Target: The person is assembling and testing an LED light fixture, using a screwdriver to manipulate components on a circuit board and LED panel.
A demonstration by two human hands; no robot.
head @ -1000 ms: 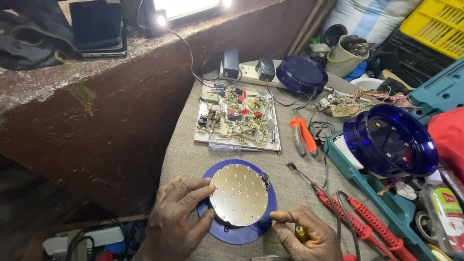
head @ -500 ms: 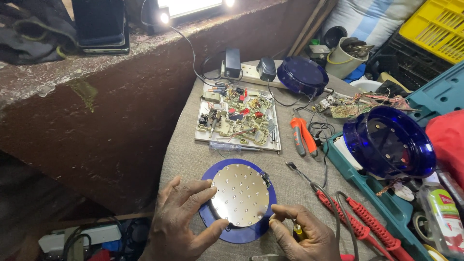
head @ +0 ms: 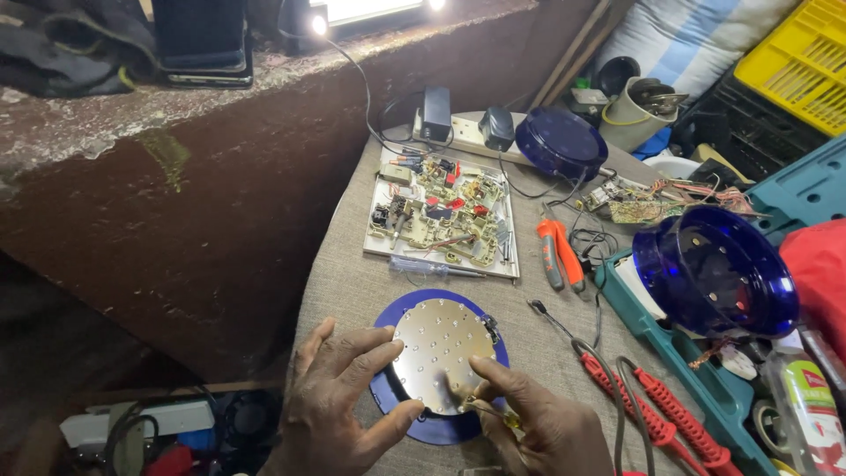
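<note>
I see my left hand [head: 339, 401] spread flat, fingers open, fingertips touching the left edge of the round perforated metal disc [head: 438, 353] — it lies on a blue round base [head: 414, 414] on the cloth-covered table [head: 352, 282], near its front edge. My right hand [head: 538, 423] is closed around a small yellow-handled tool [head: 502, 414], forefinger pressing on the disc's lower rim. Beyond lies a circuit board [head: 441, 216]; red probes [head: 661, 414] rest just right of my hand.
</note>
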